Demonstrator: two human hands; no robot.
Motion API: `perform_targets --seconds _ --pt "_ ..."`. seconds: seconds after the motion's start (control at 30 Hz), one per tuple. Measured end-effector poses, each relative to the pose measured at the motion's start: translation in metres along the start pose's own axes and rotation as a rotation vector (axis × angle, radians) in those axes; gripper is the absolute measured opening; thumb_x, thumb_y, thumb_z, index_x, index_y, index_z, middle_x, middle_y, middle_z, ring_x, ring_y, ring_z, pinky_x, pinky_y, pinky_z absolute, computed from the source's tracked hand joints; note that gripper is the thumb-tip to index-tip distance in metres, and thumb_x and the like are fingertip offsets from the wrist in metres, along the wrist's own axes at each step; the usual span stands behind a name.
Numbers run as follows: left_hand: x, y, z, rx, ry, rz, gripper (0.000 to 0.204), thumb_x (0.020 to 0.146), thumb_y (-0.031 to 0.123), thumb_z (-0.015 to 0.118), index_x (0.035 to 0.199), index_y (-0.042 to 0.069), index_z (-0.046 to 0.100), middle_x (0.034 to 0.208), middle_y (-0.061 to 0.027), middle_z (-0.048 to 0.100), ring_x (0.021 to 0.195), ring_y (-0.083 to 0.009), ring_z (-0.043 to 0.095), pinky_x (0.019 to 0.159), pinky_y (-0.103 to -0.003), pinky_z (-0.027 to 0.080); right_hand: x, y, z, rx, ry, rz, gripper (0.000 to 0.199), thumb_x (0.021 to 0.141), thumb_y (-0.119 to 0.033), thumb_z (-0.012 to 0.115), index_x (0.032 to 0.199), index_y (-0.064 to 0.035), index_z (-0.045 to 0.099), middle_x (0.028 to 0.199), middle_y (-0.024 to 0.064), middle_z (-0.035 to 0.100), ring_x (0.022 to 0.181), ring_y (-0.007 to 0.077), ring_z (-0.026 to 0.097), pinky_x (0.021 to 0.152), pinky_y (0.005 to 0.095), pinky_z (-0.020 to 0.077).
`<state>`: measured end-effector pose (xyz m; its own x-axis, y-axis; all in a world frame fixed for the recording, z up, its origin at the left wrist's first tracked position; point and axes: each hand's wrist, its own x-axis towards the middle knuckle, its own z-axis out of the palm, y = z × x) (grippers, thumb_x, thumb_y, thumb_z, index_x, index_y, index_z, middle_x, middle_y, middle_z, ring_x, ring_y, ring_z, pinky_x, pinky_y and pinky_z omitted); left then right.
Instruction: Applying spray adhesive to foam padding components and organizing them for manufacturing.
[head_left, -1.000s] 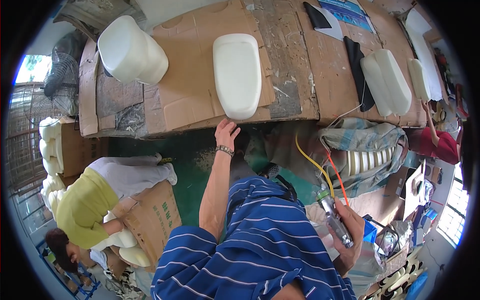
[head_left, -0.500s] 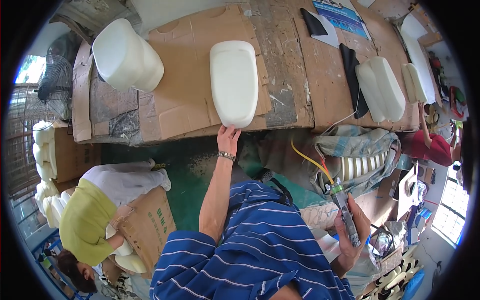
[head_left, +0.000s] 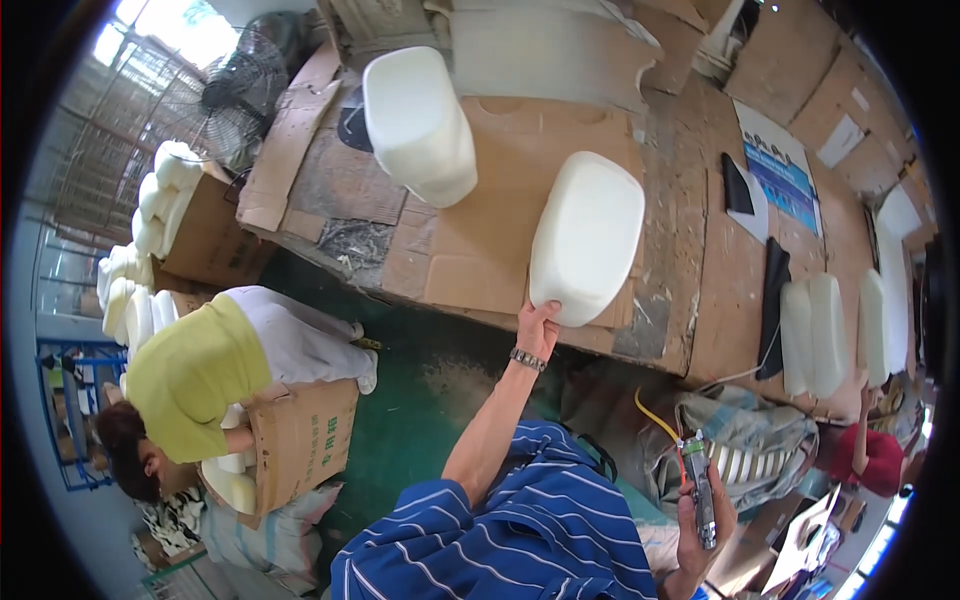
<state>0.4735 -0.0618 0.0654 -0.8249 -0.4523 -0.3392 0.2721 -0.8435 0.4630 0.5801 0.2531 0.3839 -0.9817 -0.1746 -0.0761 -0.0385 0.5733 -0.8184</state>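
My left hand (head_left: 538, 325), with a watch at the wrist, pinches the near end of a cream foam pad (head_left: 588, 235). The pad is smooth with rounded corners and is over the brown cardboard (head_left: 470, 275) covering the table. Whether its far end is lifted I cannot tell. Held low at my right side, my right hand (head_left: 708, 515) is wrapped around a grey stick-shaped hand tool (head_left: 704, 505) with a green collar. A yellow hose (head_left: 655, 415) runs near the tool's top. Left of the pad, a stack of cream foam pads (head_left: 418, 130) stands on the table.
More foam pads (head_left: 815, 335) and a black cloth (head_left: 774, 300) lie further right. Under the table's front edge is a sack (head_left: 745, 425) of pads. A co-worker in yellow (head_left: 205, 355) bends over a carton (head_left: 300, 440) at left. Another in red (head_left: 870, 455) works far right.
The view has swung left, so the table sits further right in the picture. My left hand now has the pad's near end pinched, and the pad looks turned or tilted. The tool stays in my right hand.
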Motion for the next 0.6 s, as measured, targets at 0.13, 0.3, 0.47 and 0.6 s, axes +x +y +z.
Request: perform_targets --seconds 0.13,0.3,0.47,0.6 --pt "-0.019 0.052 0.033 -0.059 -0.112 0.093 0.042 0.081 0.001 0.071 0.122 0.003 0.061 0.115 -0.0060 0.070 0.106 -0.0176 0.067 0.094 -0.032 0.056 0.008 -0.005 0.008 -0.004 0.001 -0.027 0.054 0.089 -0.012 0.071 0.137 0.0079 0.056 0.087 0.0072 0.068 0.079 0.0126 0.061 0.075 0.0253 0.0481" --pt "-0.023 0.133 0.050 -0.175 -0.186 0.355 0.050 0.082 -0.002 0.069 0.130 0.002 0.057 0.123 -0.0091 0.067 0.113 -0.0202 0.066 0.100 -0.038 0.056 0.022 -0.015 0.019 -0.039 -0.095 -0.104 0.052 0.089 -0.010 0.068 0.137 0.0062 0.057 0.088 0.0084 0.068 0.079 0.0139 0.061 0.075 0.0261 0.0485" --pt "0.004 0.225 0.020 -0.193 -0.255 0.723 0.048 0.089 0.018 0.068 0.132 -0.001 0.056 0.129 -0.0130 0.065 0.115 -0.0236 0.065 0.099 -0.039 0.056 0.029 -0.015 0.032 -0.061 -0.147 -0.144 0.052 0.087 -0.007 0.066 0.137 0.0046 0.058 0.088 0.0122 0.068 0.077 0.0174 0.064 0.072 0.0287 0.0493" --pt "0.025 0.285 -0.001 -0.164 -0.023 0.906 0.048 0.089 0.017 0.065 0.131 -0.003 0.055 0.130 -0.0165 0.065 0.116 -0.0283 0.065 0.098 -0.041 0.056 0.032 -0.021 0.039 -0.032 -0.164 -0.070 0.053 0.083 0.000 0.067 0.135 0.0044 0.059 0.101 0.0213 0.069 0.083 0.0240 0.067 0.077 0.0314 0.0525"
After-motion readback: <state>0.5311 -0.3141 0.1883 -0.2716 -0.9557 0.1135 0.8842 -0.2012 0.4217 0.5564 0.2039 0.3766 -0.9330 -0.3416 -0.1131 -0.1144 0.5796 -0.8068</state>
